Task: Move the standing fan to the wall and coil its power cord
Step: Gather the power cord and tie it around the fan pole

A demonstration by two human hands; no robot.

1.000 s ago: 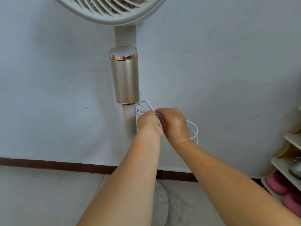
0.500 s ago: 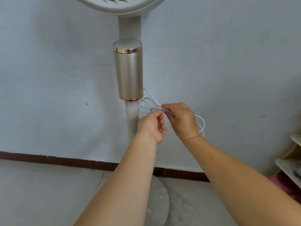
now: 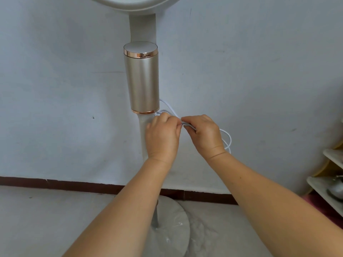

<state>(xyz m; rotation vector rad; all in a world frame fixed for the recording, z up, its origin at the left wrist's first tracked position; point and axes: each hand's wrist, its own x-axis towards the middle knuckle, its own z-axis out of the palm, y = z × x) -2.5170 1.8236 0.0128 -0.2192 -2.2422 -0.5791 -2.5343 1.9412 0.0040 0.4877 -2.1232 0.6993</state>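
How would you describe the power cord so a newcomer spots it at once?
Find the standing fan against the wall, with its gold cylinder on the white pole. Just below and right of that cylinder, the left hand and right hand grip a bundle of thin loops. That is the power cord, the only thin white line there.

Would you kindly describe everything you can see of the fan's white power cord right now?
The power cord is thin, white and looks like smooth plastic. It is gathered into several loose loops beside the fan pole, just under the gold cylinder. The left hand and right hand each pinch the bundle where the strands meet between them. Loops show above the left hand and hang in an arc to the right of the right hand, in front of the wall. Its plug and ends are hidden.
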